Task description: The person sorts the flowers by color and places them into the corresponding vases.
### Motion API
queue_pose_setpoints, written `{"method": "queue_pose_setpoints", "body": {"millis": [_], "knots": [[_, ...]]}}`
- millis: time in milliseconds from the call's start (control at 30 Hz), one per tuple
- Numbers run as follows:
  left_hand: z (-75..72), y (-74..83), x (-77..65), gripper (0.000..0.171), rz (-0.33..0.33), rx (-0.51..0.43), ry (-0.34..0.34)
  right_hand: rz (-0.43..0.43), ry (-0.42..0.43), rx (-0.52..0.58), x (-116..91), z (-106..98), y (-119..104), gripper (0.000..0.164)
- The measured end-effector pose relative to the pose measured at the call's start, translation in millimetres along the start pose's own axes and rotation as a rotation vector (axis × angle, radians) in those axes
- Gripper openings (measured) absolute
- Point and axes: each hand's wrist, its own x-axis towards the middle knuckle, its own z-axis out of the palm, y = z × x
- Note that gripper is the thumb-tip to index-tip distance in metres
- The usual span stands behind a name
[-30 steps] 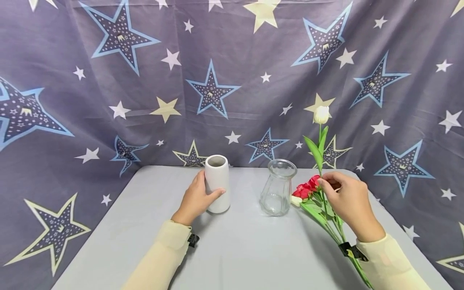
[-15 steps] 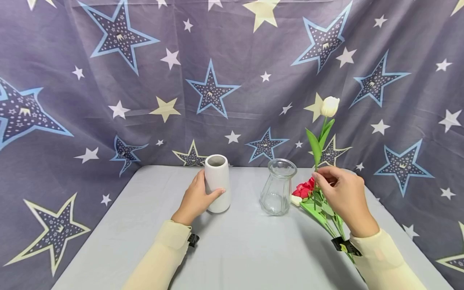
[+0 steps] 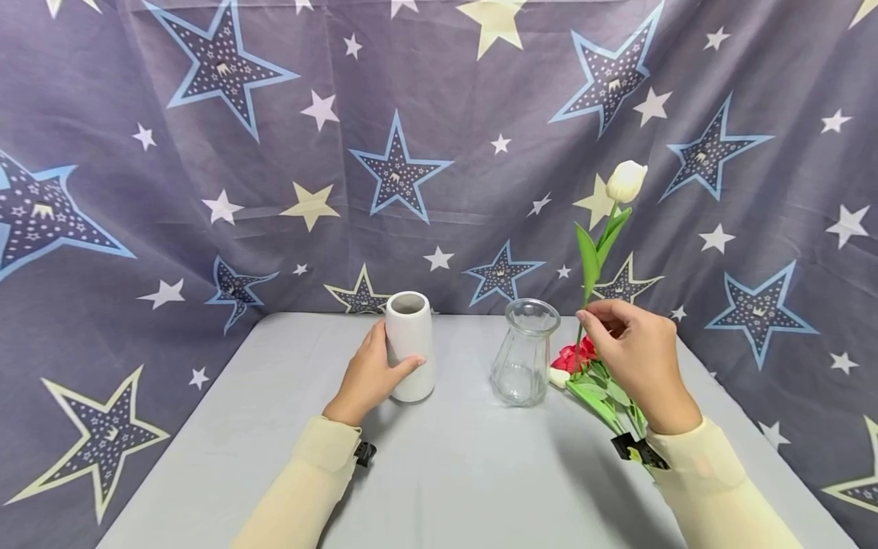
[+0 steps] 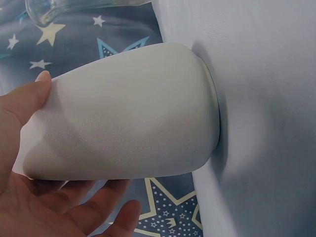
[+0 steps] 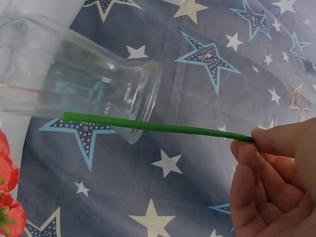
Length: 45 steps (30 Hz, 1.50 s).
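Note:
A white cylindrical vase (image 3: 410, 343) stands upright on the table, and my left hand (image 3: 370, 374) grips its side, thumb across the front. In the left wrist view the fingers curl around the vase (image 4: 128, 113). My right hand (image 3: 638, 358) pinches the green stem of a white tulip (image 3: 626, 181) between thumb and fingertips. The tulip is held upright, bloom high, with the stem's lower end (image 5: 98, 119) hanging free below the fingers. That stem overlaps the clear glass vase (image 5: 108, 84) in the right wrist view. In the head view the glass vase (image 3: 524, 358) stands left of the right hand.
Under and behind my right hand lie other flowers: red blooms (image 3: 573, 355), a white bud (image 3: 559, 377) and green stems. The grey table (image 3: 473, 473) meets a star-patterned curtain (image 3: 439, 152) at its back edge.
My right hand has moved left toward the glass vase with the tulip, lifting it, so the bloom is higher than before. The left hand and white vase have stayed in place.

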Motion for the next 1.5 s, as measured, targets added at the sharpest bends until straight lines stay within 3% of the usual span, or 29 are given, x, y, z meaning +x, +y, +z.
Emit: {"method": "queue_pose_setpoints", "body": {"millis": [467, 900, 1500], "knots": [[-0.9, 1.1, -0.3, 0.102, -0.006, 0.009, 0.003, -0.038, 0.002, 0.039, 12, 15, -14, 0.008], [-1.7, -0.6, 0.7, 0.102, 0.001, 0.018, 0.008, -0.028, 0.014, 0.145, 20, 35, -33, 0.008], [-0.8, -0.2, 1.0, 0.102, -0.009, 0.029, -0.001, 0.051, 0.04, 0.252, 26, 51, -50, 0.008]]}}
